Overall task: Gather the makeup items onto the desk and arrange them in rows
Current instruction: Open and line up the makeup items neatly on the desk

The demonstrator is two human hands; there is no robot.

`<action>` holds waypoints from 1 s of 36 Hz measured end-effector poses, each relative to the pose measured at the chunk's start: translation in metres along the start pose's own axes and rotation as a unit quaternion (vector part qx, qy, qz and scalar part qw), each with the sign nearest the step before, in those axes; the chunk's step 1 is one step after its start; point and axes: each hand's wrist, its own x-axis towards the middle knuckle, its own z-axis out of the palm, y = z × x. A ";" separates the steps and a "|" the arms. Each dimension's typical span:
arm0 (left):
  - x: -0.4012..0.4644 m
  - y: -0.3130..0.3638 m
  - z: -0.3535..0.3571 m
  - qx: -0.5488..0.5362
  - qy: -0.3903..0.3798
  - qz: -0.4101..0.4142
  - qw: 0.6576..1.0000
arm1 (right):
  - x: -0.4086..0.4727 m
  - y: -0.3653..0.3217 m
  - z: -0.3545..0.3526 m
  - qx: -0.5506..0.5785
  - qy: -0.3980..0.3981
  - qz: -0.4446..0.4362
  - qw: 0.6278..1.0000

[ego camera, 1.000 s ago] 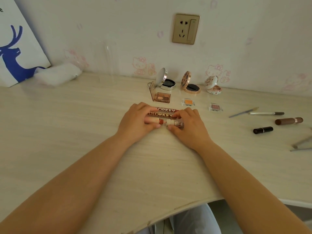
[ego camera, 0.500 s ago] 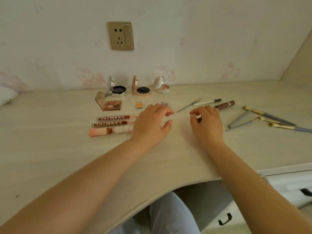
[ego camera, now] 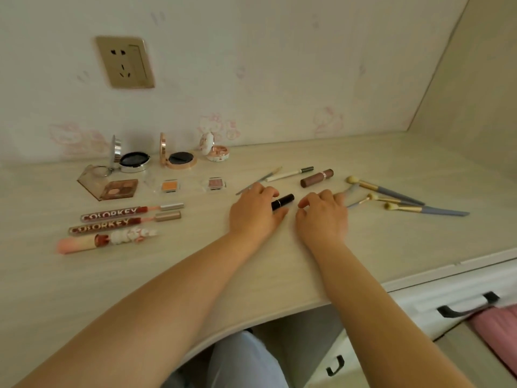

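left hand point(ego camera: 256, 212) pinching black lipstick point(ego camera: 283, 201) | right hand point(ego camera: 321, 212) just beside, curled, empty

Soft, even, dim warm light; faint shadows, slight motion blur, wide-angle edge bending.

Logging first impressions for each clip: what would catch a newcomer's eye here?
Both hands meet mid-desk: the left hand grips a black lipstick, the right hand empty beside it. To the left lie three lip gloss tubes in a neat stack of rows; loose makeup brushes sprawl on the right.
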 end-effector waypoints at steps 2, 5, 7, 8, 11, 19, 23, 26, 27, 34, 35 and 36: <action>0.000 0.000 0.002 0.014 0.004 -0.003 1.000 | 0.000 0.001 0.002 -0.002 0.006 0.000 1.000; 0.001 0.001 0.001 0.019 0.003 -0.008 1.000 | 0.001 0.001 0.005 -0.012 0.014 0.000 1.000; 0.001 0.003 -0.001 0.018 -0.004 -0.010 1.000 | 0.002 0.000 0.005 -0.019 0.016 -0.002 1.000; 0.001 0.004 -0.002 0.016 -0.008 -0.011 1.000 | 0.001 0.000 0.005 -0.022 0.016 -0.004 1.000; -0.001 0.005 -0.006 -0.011 -0.004 -0.012 1.000 | 0.000 0.000 0.003 -0.012 0.028 -0.014 0.999; -0.023 -0.015 -0.048 -0.230 0.075 -0.067 0.968 | -0.010 -0.050 -0.007 0.409 -0.004 -0.016 0.913; -0.041 -0.043 -0.067 -0.280 0.074 -0.097 0.952 | -0.007 -0.091 -0.009 0.526 -0.137 -0.022 0.839; -0.048 -0.064 -0.079 -0.291 0.056 -0.141 0.945 | -0.011 -0.122 -0.001 0.537 -0.183 -0.053 0.822; -0.050 -0.070 -0.081 -0.300 0.052 -0.155 0.940 | -0.013 -0.130 0.004 0.538 -0.189 -0.056 0.820; -0.071 -0.086 -0.079 -0.292 0.053 -0.173 0.939 | -0.026 -0.138 0.020 0.526 -0.206 -0.097 0.819; -0.071 -0.085 -0.079 -0.287 0.050 -0.170 0.941 | -0.026 -0.136 0.020 0.532 -0.210 -0.094 0.815; -0.071 -0.084 -0.078 -0.277 0.046 -0.166 0.945 | -0.026 -0.135 0.020 0.539 -0.211 -0.091 0.810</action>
